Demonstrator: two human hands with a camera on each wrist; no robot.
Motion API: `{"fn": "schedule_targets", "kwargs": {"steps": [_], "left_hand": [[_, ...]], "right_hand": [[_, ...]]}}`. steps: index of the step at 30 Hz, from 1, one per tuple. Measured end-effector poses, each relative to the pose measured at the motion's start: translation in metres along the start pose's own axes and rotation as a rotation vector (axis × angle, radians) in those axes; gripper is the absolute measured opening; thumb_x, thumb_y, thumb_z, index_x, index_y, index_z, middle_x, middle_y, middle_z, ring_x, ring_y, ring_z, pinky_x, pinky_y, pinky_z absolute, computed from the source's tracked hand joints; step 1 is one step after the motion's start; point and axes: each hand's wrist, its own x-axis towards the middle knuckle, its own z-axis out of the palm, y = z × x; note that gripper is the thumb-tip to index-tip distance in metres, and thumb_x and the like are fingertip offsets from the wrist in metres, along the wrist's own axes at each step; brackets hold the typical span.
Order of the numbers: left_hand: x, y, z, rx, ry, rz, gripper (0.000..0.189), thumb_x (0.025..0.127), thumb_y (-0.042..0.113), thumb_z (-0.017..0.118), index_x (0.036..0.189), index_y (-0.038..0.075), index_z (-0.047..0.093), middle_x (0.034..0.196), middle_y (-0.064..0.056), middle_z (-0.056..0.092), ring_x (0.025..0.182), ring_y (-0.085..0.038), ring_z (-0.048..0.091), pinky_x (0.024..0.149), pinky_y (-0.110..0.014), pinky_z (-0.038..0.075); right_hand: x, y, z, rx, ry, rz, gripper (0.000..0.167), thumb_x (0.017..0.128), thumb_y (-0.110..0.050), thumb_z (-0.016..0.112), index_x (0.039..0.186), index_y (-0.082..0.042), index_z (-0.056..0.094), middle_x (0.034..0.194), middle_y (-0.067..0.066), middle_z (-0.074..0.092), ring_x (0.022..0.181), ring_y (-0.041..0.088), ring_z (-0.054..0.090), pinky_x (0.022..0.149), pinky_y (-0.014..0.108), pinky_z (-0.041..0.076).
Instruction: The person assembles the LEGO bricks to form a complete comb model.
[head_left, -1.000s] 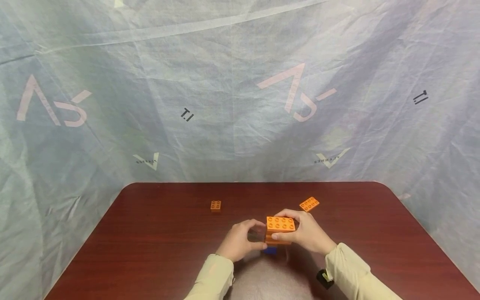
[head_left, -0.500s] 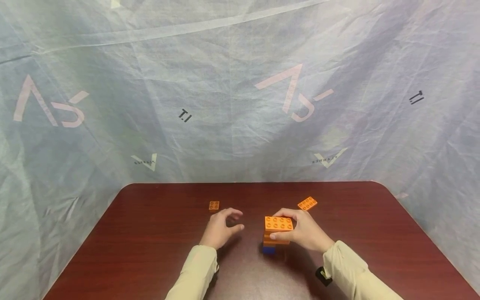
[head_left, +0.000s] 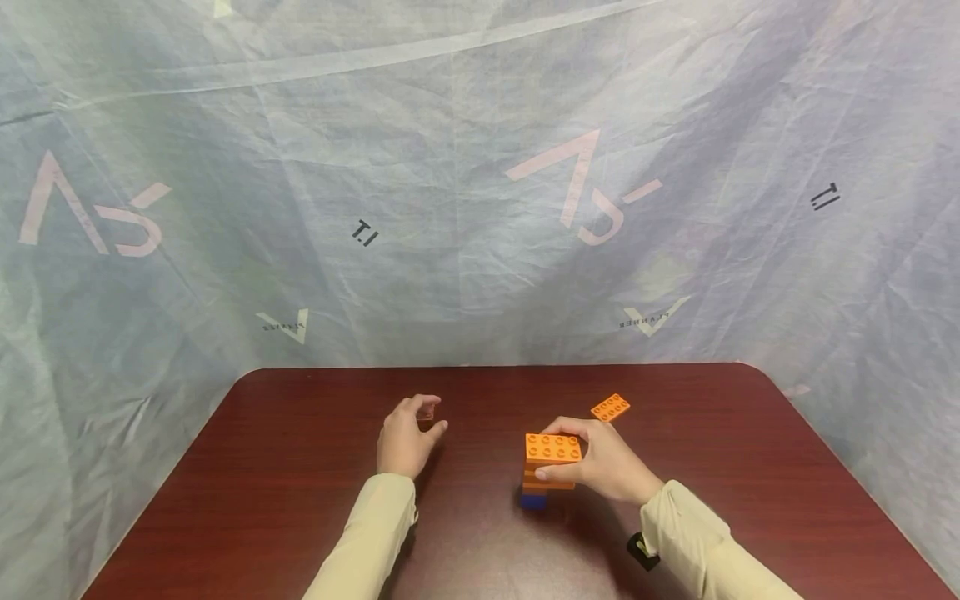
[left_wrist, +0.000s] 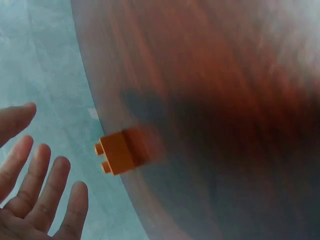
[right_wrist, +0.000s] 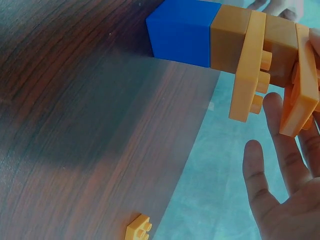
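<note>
A stack of toy building bricks stands on the table, with a blue brick (right_wrist: 182, 32) at its base. Above it come an orange brick (right_wrist: 227, 37), a wider orange plate (right_wrist: 245, 75), another orange brick and a top orange plate (head_left: 553, 447). My right hand (head_left: 611, 462) grips the stack near its top, thumb in front and fingers behind. Over on the left, my left hand (head_left: 405, 440) reaches around a small orange brick (left_wrist: 117, 154), mostly hidden in the head view. Its fingers are spread and hold nothing; the left wrist view shows them apart from that brick.
A loose orange plate (head_left: 611, 407) lies flat beyond my right hand. The dark red table (head_left: 465, 542) ends at a far edge, where a grey printed cloth (head_left: 465, 250) hangs. Something black (head_left: 642, 551) sits under the right sleeve cuff.
My left hand has left the side of the stack and moved left and away to the small orange brick. The right hand keeps its grip on the stack.
</note>
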Motion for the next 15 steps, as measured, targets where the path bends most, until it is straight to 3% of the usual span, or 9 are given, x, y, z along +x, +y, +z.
{"fn": "schedule_targets", "kwargs": {"steps": [9, 15], "left_hand": [[0.012, -0.013, -0.002, 0.139, -0.025, -0.083, 0.048, 0.085, 0.013, 0.084, 0.129, 0.008, 0.065, 0.121, -0.018, 0.063, 0.101, -0.039, 0.066, 0.084, -0.057, 0.054], [0.017, -0.025, -0.002, 0.176, -0.048, -0.115, 0.051, 0.085, 0.011, 0.083, 0.131, 0.005, 0.062, 0.125, -0.02, 0.062, 0.105, -0.04, 0.065, 0.085, -0.057, 0.054]], "right_hand": [[0.0, 0.0, 0.0, -0.009, 0.0, -0.012, 0.03, 0.077, -0.025, 0.09, 0.101, -0.021, 0.073, 0.082, -0.009, 0.065, 0.073, 0.009, 0.058, 0.065, 0.027, 0.05], [0.0, -0.001, -0.001, -0.015, -0.003, -0.013, 0.031, 0.076, -0.026, 0.091, 0.1, -0.021, 0.072, 0.08, -0.009, 0.064, 0.071, 0.009, 0.057, 0.064, 0.026, 0.05]]}}
